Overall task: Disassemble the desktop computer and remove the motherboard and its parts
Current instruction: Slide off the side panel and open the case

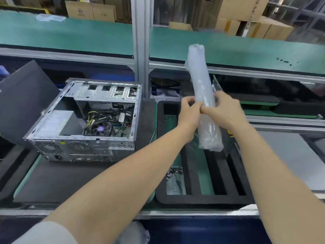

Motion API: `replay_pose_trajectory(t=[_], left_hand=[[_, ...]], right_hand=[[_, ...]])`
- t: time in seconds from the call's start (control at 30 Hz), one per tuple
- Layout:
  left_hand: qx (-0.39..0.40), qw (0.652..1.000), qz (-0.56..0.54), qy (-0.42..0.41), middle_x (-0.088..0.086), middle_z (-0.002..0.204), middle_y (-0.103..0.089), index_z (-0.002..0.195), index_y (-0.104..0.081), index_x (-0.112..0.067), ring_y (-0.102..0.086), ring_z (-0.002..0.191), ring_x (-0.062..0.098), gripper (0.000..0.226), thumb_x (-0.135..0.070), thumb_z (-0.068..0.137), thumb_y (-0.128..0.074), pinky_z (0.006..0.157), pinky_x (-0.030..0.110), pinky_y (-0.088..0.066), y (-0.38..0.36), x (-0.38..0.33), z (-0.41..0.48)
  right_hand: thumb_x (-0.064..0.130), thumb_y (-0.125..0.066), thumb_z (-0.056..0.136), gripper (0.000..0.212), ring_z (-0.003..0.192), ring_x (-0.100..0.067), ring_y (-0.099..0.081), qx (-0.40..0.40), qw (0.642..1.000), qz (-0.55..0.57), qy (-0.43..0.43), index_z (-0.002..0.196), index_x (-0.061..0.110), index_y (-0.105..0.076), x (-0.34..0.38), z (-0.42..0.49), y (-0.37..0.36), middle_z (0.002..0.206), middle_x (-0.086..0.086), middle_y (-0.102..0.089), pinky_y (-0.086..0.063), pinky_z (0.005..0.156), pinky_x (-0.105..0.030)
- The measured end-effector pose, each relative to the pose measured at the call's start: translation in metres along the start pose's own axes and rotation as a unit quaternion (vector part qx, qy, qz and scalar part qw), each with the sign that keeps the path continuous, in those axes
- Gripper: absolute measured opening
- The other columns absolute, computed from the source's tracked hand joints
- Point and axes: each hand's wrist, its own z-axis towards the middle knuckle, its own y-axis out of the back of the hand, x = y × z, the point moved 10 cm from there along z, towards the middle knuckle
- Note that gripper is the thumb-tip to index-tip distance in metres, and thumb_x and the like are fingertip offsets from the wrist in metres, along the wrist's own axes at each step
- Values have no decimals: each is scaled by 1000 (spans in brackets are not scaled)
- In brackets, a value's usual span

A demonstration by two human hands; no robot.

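a long roll of cloudy white bubble wrap (pixel 202 95) is held nearly upright above the black foam tray (pixel 202 198), pinched at its middle by the left hand (pixel 189 110) and right hand (pixel 223 108); the opened grey metal desktop computer case (pixel 82 120) is seen to the left on a dark mat

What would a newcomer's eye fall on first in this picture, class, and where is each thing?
First, the long bubble-wrap roll held upright in mid-frame, the left hand and right hand gripping its middle above a black foam tray. Next, the open computer case at left, its fan and cables exposed. Small screws lie in the tray's near-left compartment.
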Motion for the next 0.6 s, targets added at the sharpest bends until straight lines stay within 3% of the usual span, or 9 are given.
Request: replay_pose_trajectory(t=[0.07, 0.13, 0.2, 0.27, 0.37, 0.43, 0.53, 0.6], left_hand=[[-13, 998, 22, 60, 2, 115, -66, 117, -50, -33, -66, 113, 29, 27, -30, 91, -54, 101, 55, -53, 4, 41, -1], [-16, 991, 51, 122, 4, 115, -65, 121, -52, -24, -66, 113, 30, 32, -27, 89, -57, 97, 48, -55, 10, 83, -6], [-8, 983, 75, 166, 9, 106, -66, 114, -59, -13, -66, 99, 28, 27, -19, 87, -60, 82, 42, -56, 19, 118, -9], [4, 976, 89, 199, 14, 100, -67, 110, -67, -8, -66, 89, 25, 25, -9, 86, -61, 77, 41, -59, 25, 149, -12], [41, 967, 113, 223, 2, 107, -75, 119, -71, -19, -73, 86, 16, 35, -6, 89, -61, 71, 34, -63, 25, 180, -21], [75, 965, 114, 226, -5, 112, -75, 131, -65, -32, -75, 88, 12, 40, -10, 97, -59, 68, 29, -61, 17, 193, -26], [103, 963, 96, 230, -5, 130, -67, 146, -51, -41, -72, 105, 18, 48, -17, 104, -52, 78, 33, -61, 5, 204, -29], [136, 959, 88, 231, -12, 133, -59, 150, -44, -45, -68, 106, 14, 52, -20, 105, -51, 72, 29, -60, -12, 207, -30]], right_hand=[[56, -70, 66, 50, 76, -10, -59, 62, 997, -21, -33, 102, 26, -53, -31, -3, -29, 92, 5, -64, -40, 53, -32], [53, -74, 66, 63, 80, -11, -58, 134, 988, -35, -69, 117, 25, -49, -64, -14, -61, 101, 1, -62, -42, 55, -33], [51, -77, 67, 81, 83, -11, -58, 188, 977, -32, -99, 136, 30, -40, -92, -31, -89, 109, 0, -58, -45, 58, -32], [51, -79, 67, 89, 87, -15, -60, 219, 968, -17, -121, 144, 35, -35, -116, -49, -113, 113, 0, -56, -47, 60, -31], [50, -74, 68, 88, 90, -19, -62, 218, 963, 7, -160, 145, 43, -31, -146, -73, -136, 113, 3, -58, -50, 65, -34], [53, -69, 71, 86, 92, -22, -63, 199, 963, 10, -180, 146, 46, -28, -164, -83, -142, 117, 2, -61, -53, 70, -37], [52, -66, 77, 84, 96, -26, -64, 163, 964, 18, -207, 150, 45, -25, -185, -92, -141, 122, -2, -62, -57, 80, -42], [49, -66, 78, 83, 92, -25, -64, 139, 967, 14, -211, 150, 43, -26, -195, -93, -134, 118, -3, -63, -57, 75, -39]])
